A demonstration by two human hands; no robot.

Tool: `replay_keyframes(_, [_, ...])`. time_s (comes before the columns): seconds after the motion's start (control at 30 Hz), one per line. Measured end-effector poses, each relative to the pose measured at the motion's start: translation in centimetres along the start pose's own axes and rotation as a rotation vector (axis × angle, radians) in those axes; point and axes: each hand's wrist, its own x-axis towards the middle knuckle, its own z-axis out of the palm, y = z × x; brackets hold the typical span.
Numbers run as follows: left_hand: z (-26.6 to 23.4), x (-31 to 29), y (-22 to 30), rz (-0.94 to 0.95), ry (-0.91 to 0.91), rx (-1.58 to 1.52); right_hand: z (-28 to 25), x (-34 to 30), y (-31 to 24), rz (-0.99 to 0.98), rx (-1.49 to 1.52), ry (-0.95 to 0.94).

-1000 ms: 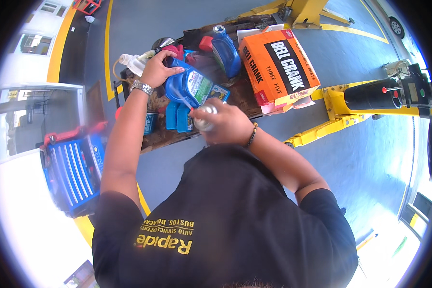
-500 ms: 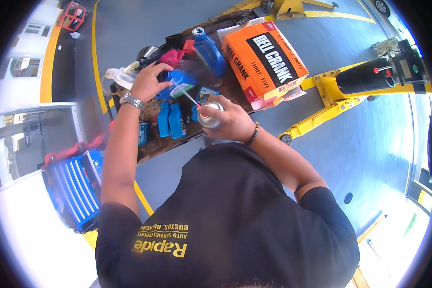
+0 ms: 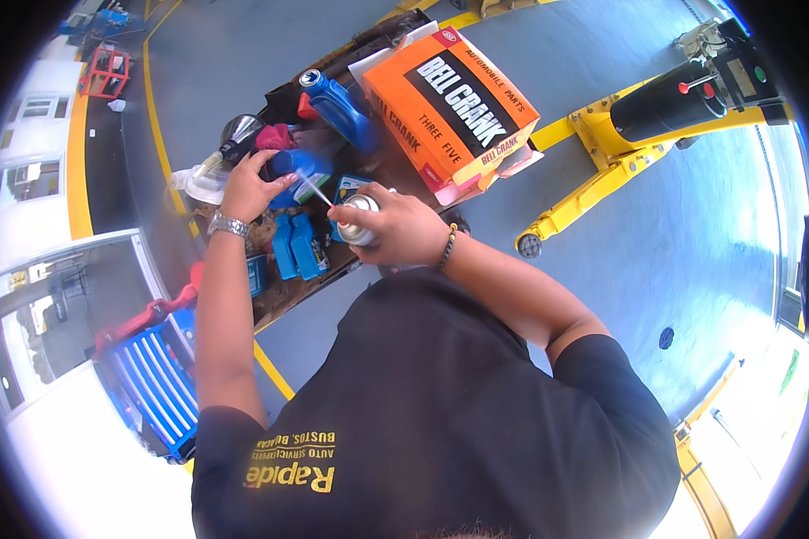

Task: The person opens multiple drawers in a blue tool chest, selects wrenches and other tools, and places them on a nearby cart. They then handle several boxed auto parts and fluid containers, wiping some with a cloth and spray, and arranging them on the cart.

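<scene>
My left hand (image 3: 250,189) has its fingers and thumb closed on the end of a blue bottle (image 3: 306,168), which is blurred and tilted. In my right hand (image 3: 406,226) is a spray can (image 3: 360,222), gripped around its body with a finger at its top. From the can's nozzle a thin straw points at the blue bottle; a faint haze hangs around its tip. Two small light-blue bottles (image 3: 298,246) lie below, near my left wrist. Beyond my hands lie a larger blue jug (image 3: 340,110) with a silvery cap and a crumpled red cloth (image 3: 274,137).
An orange cardboard box (image 3: 454,108) sits on the workbench to the right of the bottles. A black funnel (image 3: 241,133) and a whitish container (image 3: 205,183) stand left. Yellow lift arms (image 3: 593,171) reach across the floor at right; a blue tool chest (image 3: 157,382) is at left.
The view has turned, so bench, box and bottles appear farther left. Both hands keep their holds, with the can's straw still pointing at the blue bottle.
</scene>
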Motion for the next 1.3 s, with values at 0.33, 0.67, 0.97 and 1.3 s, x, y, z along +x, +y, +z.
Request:
replay_keyframes(0.33, [1.5,-1.5,-3.4,-0.112,0.049,0.107,-0.9,-1.5,1.4,0.245,-0.076,-0.213])
replay_keyframes(0.67, [-2.7,-5.8,-1.3,-0.052,0.536,-0.152,1.2,1.7,2.7,0.172,-0.053,0.345])
replay_keyframes(0.97, [-8.2,-9.3,0.9,-0.026,0.485,-0.345,-1.1,4.1,-1.1,0.001,-0.164,0.311])
replay_keyframes(1.3, [-12.0,-10.8,2.0,0.338,0.746,-1.150,1.6,10.8,-4.8,0.290,0.731,-0.123])
